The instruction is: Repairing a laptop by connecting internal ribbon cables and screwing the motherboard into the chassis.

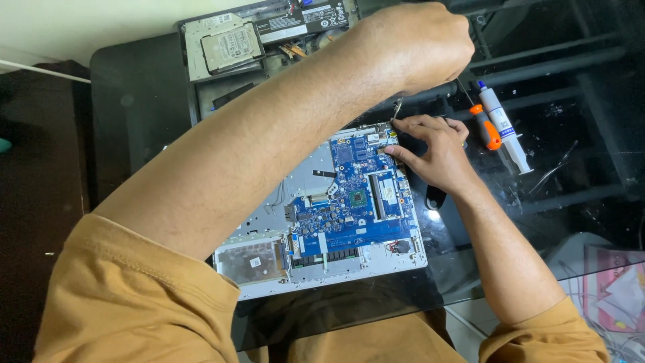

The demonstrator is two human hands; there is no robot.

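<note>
At the bottom of the frame, mustard-yellow sleeves [127, 302] fill the corners. Just above, at centre, an opened laptop chassis [269, 265] lies on the dark glass worktop [134, 101], its blue circuit board [353, 202] exposed. The right hand [437, 151] rests its fingertips on the board's upper right corner, pinching a small metal part [398, 107]. The left hand [420, 40], at upper centre, is a closed fist; what it holds is hidden. At right lie an orange-handled screwdriver [485, 126] and a white tube [507, 131]. At upper left, the detached base cover [222, 87] carries a silver drive with a white label [230, 46].
</note>
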